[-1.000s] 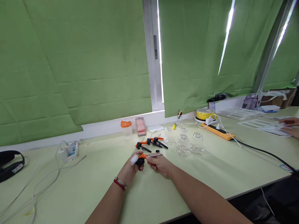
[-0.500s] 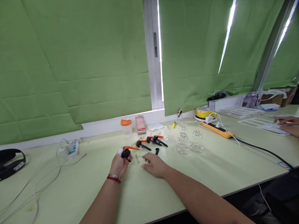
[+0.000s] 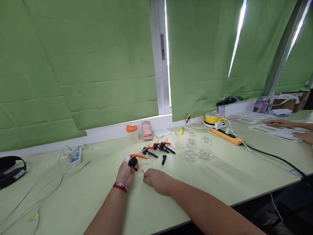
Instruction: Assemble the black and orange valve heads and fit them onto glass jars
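My left hand [image 3: 127,171] is closed around a black cap with an orange lever [image 3: 137,157] and a thin metal rod, held just above the table. To its right my right hand [image 3: 157,180] rests low on the tabletop, its fingers drawn together on a small metal pin [image 3: 143,170]; only one end of the pin shows. Beyond the right hand lies a loose black handle piece [image 3: 164,160]. Several similar black and orange cap assemblies [image 3: 149,152] lie together farther back. Clear glass jars [image 3: 191,151] stand right of them.
An orange-lidded plastic cup [image 3: 132,133] stands near the wall. Screwdrivers [image 3: 182,130] lean in a glass at the back. An orange power strip [image 3: 227,136] and cables lie to the right; a white power strip [image 3: 77,156] is left. Another person's hand [image 3: 278,123] rests on papers far right.
My right hand has moved left and towards me, and its fingers have closed on the pin that lay on the table. My left hand has barely shifted. The other person's hands have moved apart.
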A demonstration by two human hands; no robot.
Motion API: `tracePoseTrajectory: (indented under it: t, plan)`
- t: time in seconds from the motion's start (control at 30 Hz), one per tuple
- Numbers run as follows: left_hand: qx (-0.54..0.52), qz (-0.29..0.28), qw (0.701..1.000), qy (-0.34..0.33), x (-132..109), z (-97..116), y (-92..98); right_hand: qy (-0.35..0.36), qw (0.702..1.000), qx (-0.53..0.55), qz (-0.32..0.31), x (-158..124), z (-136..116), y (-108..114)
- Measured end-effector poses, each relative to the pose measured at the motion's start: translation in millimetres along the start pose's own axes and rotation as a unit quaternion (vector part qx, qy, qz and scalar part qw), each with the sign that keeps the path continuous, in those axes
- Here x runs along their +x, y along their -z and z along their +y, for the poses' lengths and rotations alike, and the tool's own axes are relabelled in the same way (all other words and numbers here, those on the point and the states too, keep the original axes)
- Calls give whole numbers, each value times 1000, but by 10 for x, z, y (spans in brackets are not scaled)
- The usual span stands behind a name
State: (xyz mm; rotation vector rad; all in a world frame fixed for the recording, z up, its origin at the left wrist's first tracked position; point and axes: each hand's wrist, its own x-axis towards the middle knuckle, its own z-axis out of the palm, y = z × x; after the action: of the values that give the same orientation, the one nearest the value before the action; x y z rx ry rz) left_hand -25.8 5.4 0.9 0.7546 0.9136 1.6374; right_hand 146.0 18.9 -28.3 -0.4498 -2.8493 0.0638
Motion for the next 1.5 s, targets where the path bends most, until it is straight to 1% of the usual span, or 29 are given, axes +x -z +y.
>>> tracePoseTrajectory:
  t: [0.17, 0.27, 0.37, 0.5, 0.63, 0.7, 0.77, 0.83, 0.87, 0.9, 0.97, 1.0, 1.07, 1.13, 1.23, 1.3, 1.37, 1.4, 1.5]
  plan:
    - [16, -11, 1000, 21, -26, -61, -34, 80, 993, -87, -1, 21, -167, -16]
    - [27, -23, 999, 32, -53, -100, -69, 114, 983, -142, 18, 40, -248, -55]
    - [36, -42, 998, 44, -74, -134, -102, 128, 977, -169, 34, 40, -306, -57]
    - [47, -63, 995, 63, -100, -178, -137, 121, 976, -177, 26, 41, -348, -15]
    - [56, -97, 989, 94, -143, -210, -168, 98, 981, -166, 18, 50, -333, -32]
    - [65, -111, 986, 111, -163, -216, -178, 90, 985, -144, 23, 53, -299, -55]
    - [82, -114, 981, 131, -174, -222, -180, 78, 991, -94, 50, 51, -250, -59]
    - [84, -115, 979, 148, -172, -239, -176, 47, 992, -5, 116, 42, -195, -25]
    - [74, -119, 979, 150, -167, -255, -173, 24, 984, 53, 166, 33, -168, 6]
    - [60, -127, 979, 147, -161, -275, -171, -3, 969, 113, 221, 24, -140, 43]
    - [28, -146, 981, 126, -152, -322, -172, -60, 918, 226, 320, 3, -85, 124]
    - [19, -154, 981, 119, -152, -344, -176, -93, 888, 274, 357, -6, -56, 161]
    - [16, -167, 979, 118, -164, -376, -195, -155, 827, 352, 410, -15, 6, 216]
    - [21, -179, 975, 128, -191, -384, -222, -197, 773, 406, 445, -12, 69, 245]
    - [26, -189, 972, 137, -238, -370, -266, -219, 718, 467, 467, 11, 136, 258]
    - [26, -200, 969, 143, -262, -360, -289, -220, 690, 508, 466, 30, 147, 258]
    - [26, -217, 965, 144, -279, -354, -305, -214, 674, 535, 463, 47, 136, 254]
    - [27, -225, 963, 143, -286, -353, -312, -211, 672, 540, 461, 54, 127, 252]
    - [31, -236, 961, 142, -301, -351, -326, -208, 685, 530, 454, 65, 106, 246]
